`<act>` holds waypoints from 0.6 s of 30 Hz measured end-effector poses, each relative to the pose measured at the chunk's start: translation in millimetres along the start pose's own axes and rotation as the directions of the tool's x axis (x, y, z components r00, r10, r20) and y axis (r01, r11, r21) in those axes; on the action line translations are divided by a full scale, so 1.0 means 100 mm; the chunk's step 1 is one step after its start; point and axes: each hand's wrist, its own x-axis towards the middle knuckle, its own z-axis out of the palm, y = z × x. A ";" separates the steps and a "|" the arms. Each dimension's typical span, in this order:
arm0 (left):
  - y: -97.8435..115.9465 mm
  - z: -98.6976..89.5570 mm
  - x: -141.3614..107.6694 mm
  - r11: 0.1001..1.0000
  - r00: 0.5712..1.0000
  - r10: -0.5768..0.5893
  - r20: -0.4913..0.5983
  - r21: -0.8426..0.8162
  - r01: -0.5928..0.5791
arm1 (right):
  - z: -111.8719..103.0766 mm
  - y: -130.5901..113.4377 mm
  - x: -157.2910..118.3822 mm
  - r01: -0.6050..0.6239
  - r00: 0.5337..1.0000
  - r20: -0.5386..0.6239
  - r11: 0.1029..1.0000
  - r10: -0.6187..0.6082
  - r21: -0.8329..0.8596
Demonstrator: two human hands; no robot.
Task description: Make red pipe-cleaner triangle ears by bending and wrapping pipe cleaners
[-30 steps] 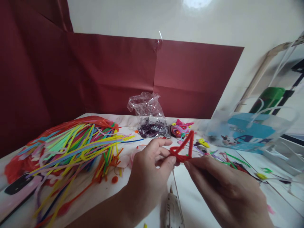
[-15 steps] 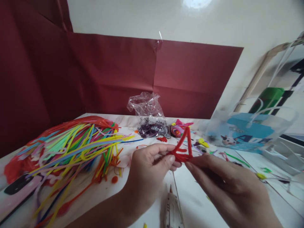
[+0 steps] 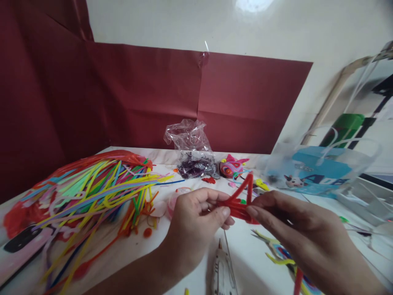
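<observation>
Both hands hold a red pipe cleaner (image 3: pixel 238 205) bent into several strands with a pointed, triangular loop standing up. My left hand (image 3: pixel 196 221) pinches its left end between thumb and fingers. Around the right side, the thumb and forefinger of my right hand (image 3: pixel 294 233) are closed on it. Below the hands, a white glue gun (image 3: pixel 223 272) lies with its copper-coloured tip pointing away from me. Partly under my right hand is a colourful craft piece with yellow pipe cleaner bits (image 3: pixel 279 259).
A heap of multicoloured pipe cleaners (image 3: pixel 101 184) spills from a red bag on the left. Behind stand a clear plastic bag (image 3: pixel 195 151) with dark pieces and a pink craft figure (image 3: pixel 231 167). A translucent blue carrier bag (image 3: pixel 319 168) and a grey box (image 3: pixel 362 205) sit right.
My right hand has moved right and slightly down, and the red loop has shifted the same way. The colourful craft piece beneath it now shows. My left hand stays nearly in place.
</observation>
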 end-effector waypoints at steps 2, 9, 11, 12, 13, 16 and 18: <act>-0.02 0.00 0.01 1.000 1.000 0.005 0.019 -0.031 -0.004 | 0.01 0.02 0.01 0.003 1.000 0.007 1.000 -0.003 -0.013; -0.10 -0.02 0.05 0.998 1.000 -0.012 -0.005 -0.059 0.012 | 0.06 -0.01 0.00 0.034 0.999 0.023 0.999 -0.034 0.020; -0.10 -0.03 0.05 0.998 1.000 0.001 -0.002 -0.059 -0.001 | 0.06 -0.02 0.00 0.006 1.000 0.019 0.998 -0.007 0.059; -0.10 -0.04 0.04 0.998 1.000 0.013 -0.006 -0.058 -0.013 | 0.06 -0.01 0.01 -0.017 1.000 0.016 0.997 0.016 0.075; -0.09 -0.05 0.04 0.998 1.000 0.027 -0.013 -0.056 -0.027 | 0.04 0.00 0.01 -0.045 0.999 0.012 0.995 0.044 0.089; -0.07 -0.05 0.02 0.997 0.997 0.056 -0.044 -0.054 -0.058 | -0.02 0.04 0.05 -0.136 0.990 0.041 0.980 0.132 0.143; -0.06 -0.04 0.01 0.996 0.997 0.055 -0.051 -0.062 -0.058 | -0.06 0.05 0.08 -0.175 0.979 0.141 0.963 0.148 0.205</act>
